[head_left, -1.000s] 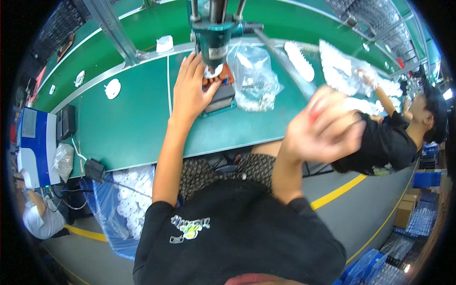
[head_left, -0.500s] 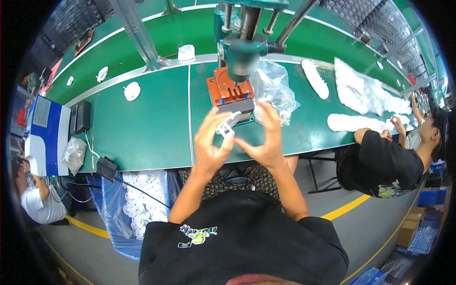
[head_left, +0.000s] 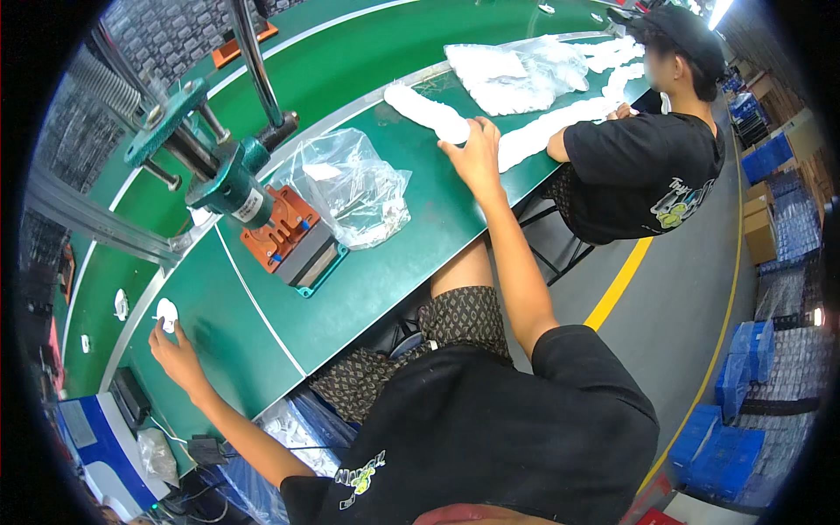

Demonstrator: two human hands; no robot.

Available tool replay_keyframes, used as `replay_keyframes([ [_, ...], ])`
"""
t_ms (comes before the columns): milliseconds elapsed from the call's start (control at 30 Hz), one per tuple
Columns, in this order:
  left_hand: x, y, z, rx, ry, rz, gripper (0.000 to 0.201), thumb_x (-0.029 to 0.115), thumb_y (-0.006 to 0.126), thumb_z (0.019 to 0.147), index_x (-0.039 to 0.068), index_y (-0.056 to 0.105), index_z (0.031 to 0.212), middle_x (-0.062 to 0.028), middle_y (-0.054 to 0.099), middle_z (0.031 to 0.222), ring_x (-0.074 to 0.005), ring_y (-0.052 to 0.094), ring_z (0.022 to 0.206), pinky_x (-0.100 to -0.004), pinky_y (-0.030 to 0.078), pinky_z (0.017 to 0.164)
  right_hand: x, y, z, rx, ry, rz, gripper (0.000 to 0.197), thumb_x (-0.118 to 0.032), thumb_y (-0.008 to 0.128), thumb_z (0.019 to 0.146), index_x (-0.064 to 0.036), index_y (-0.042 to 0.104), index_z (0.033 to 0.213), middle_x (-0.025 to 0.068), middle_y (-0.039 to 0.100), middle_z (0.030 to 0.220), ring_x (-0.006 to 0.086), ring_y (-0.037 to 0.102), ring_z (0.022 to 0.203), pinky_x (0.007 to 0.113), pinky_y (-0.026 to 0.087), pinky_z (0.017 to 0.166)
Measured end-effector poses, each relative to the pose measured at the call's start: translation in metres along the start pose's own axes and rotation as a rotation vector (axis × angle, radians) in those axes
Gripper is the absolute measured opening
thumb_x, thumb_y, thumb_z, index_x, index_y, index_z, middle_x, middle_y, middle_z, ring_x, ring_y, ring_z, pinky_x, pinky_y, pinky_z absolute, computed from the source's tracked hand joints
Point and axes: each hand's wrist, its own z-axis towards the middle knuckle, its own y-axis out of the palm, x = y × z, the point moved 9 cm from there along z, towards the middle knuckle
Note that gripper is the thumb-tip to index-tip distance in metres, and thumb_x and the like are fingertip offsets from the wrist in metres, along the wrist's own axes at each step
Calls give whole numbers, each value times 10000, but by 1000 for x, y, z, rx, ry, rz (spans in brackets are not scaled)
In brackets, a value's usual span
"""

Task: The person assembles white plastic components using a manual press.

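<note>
My left hand (head_left: 179, 359) reaches out to the far left of the green table. Its fingertips close on a small white plastic part (head_left: 166, 310) there. Off to the right, my right hand (head_left: 475, 157) has thumb and fingers around the near end of a row of nested white plastic parts (head_left: 424, 110). Between my hands stands a green bench press (head_left: 232, 184) over an orange fixture (head_left: 284, 229) on a dark block. No part shows on the fixture.
A clear plastic bag (head_left: 350, 188) lies right of the fixture. Farther right are a bag of white parts (head_left: 516, 74), another row of them (head_left: 547, 131) and a seated co-worker (head_left: 639, 166). A blue-white machine (head_left: 101, 455) stands at left. Below is a blue-lined bin (head_left: 297, 433).
The view has swung right. My hands have parted from in front of the press, where my left held a white part: left to the table's far left, right to the row of parts.
</note>
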Motion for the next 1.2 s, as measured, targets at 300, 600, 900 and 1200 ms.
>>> replay_keyframes([
  [300,-69,29,-1,29,-121,-62,287,240,687,940,57,678,1161,-147,597,1130,-309,617,988,-420,503,862,44,48,46,-223,142,-257,613,-328,856,703,57,655,1136,248,529,1319,391,447,1289,468,344,1108],
  [600,-76,42,3,49,-98,-209,225,241,706,931,74,727,1080,-102,603,1038,-224,605,866,-354,497,784,34,55,26,-174,100,-129,784,-331,829,758,35,509,1374,244,526,1369,393,463,1310,465,381,1094],
  [900,-21,56,-34,-17,-474,-1182,216,217,647,994,9,649,1049,-79,686,976,-154,663,846,-261,526,692,-153,46,-97,-356,-477,357,236,-104,741,815,-18,642,1012,135,632,1029,338,599,986,413,486,878],
  [1200,135,40,-149,-302,-627,-1708,85,97,600,996,16,590,1018,-146,675,1073,-232,691,997,-392,609,866,-168,75,-99,-404,-608,212,219,-117,730,793,-35,628,969,155,591,1023,353,570,1009,441,471,879],
])
